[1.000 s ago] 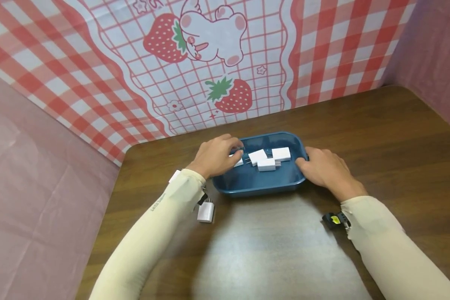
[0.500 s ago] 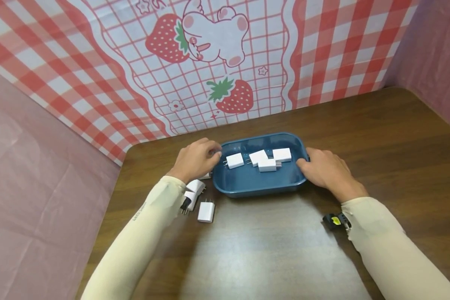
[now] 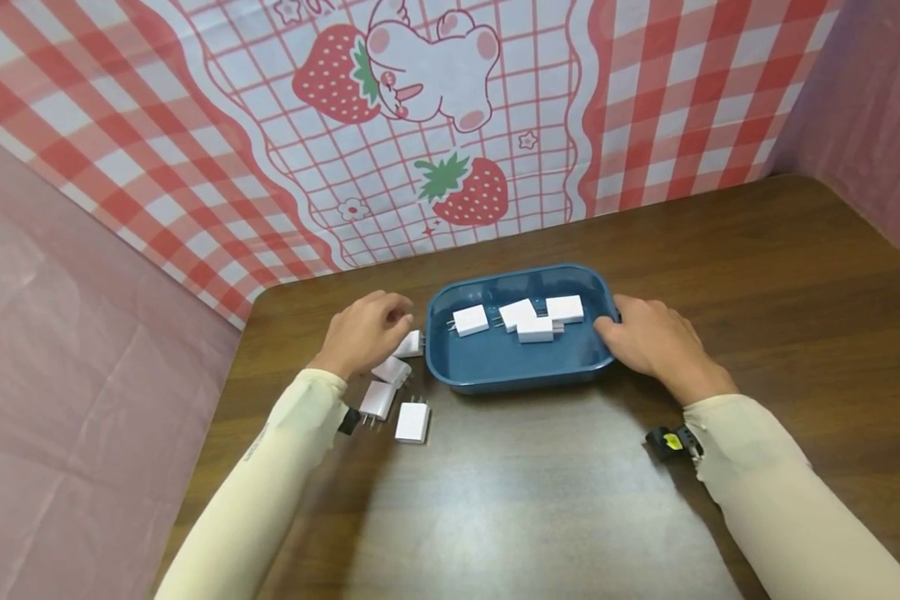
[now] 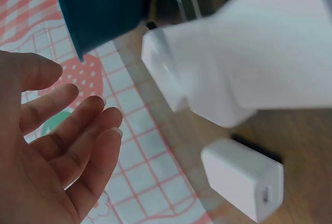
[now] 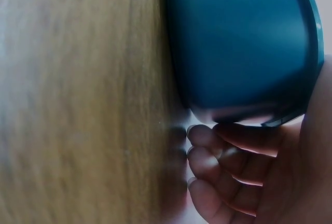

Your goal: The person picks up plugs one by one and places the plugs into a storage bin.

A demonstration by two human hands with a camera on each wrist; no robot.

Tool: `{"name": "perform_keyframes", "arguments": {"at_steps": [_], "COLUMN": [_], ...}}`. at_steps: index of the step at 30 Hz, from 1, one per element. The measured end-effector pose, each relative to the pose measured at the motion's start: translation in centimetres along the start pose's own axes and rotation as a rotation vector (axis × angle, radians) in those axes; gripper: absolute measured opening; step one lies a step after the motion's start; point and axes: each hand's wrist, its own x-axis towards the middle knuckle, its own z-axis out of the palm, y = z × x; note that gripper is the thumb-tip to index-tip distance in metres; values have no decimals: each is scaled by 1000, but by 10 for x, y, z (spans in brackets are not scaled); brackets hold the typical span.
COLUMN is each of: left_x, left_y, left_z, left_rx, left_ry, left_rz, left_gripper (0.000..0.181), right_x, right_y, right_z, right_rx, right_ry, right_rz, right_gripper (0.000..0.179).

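Observation:
A blue plastic tray (image 3: 487, 364) stands on the table with several white wall chargers in it, one charger (image 3: 470, 321) lying apart at its left end. My right hand (image 3: 652, 342) grips the tray's right end, thumb over the rim; in the right wrist view its fingers (image 5: 205, 163) curl against the outer wall. Left of the tray, my left hand (image 3: 363, 335) hovers with nothing in it, fingers loosely bent in the left wrist view. Close by it lie a charger (image 3: 410, 344) partly behind the fingers, a second charger (image 3: 392, 371) and a third charger (image 3: 378, 401).
Nearer the front, another white charger (image 3: 412, 422) lies on the wooden table (image 3: 540, 500), prongs pointing away from me. A strawberry-patterned checked cloth (image 3: 435, 158) hangs behind the table's far edge. Pink cloth (image 3: 67, 375) covers the left side.
My left hand has let go of a charger in the tray's left end and moved left, out over the chargers on the table. My right hand has stayed on the rim.

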Motion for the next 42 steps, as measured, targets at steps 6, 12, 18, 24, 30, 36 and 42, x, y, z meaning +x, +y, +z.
{"name": "perform_keyframes", "arguments": {"at_steps": [6, 12, 18, 24, 30, 36, 42], "left_x": [-10, -17, -24, -34, -43, -48, -51], "left_y": [-13, -22, -33, -44, -52, -57, -62], "left_z": [1, 2, 3, 6, 5, 5, 6], "left_rx": [2, -1, -12, 1, 22, 19, 14], "left_ry": [-8, -23, -33, -29, -6, -6, -2], "left_rz": [-27, -62, -106, -146, -185, -213, -226], "left_gripper": [29, 27, 30, 28, 27, 29, 29], "right_x": [0, 0, -1, 0, 0, 0, 0], "right_y": [0, -1, 0, 0, 0, -1, -1], "right_z": [0, 0, 0, -1, 0, 0, 0], "right_rx": [3, 4, 5, 5, 6, 9, 9], "right_ry": [-3, -2, -4, -11, -3, -3, -4], "right_rz": [1, 2, 11, 8, 8, 12, 10], "right_gripper": [61, 62, 63, 64, 63, 62, 62]}}
